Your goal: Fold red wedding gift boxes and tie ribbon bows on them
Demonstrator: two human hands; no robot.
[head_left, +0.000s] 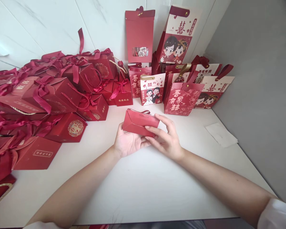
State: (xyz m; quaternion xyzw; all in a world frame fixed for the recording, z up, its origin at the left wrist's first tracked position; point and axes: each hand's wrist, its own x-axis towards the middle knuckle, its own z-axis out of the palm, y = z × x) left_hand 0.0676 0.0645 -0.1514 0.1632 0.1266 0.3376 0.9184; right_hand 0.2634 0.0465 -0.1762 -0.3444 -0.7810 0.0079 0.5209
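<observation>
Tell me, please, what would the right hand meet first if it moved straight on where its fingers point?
The right hand would most likely push into the held red box, which it touches.

White table [143,190], well loaded

Through my camera, a bride-and-groom box [153,90] stands on it. Left of that box, I see ribboned red boxes [59,95] piled; right, upright gift boxes [184,99]; nearer and farther right, white paper [221,135].
</observation>
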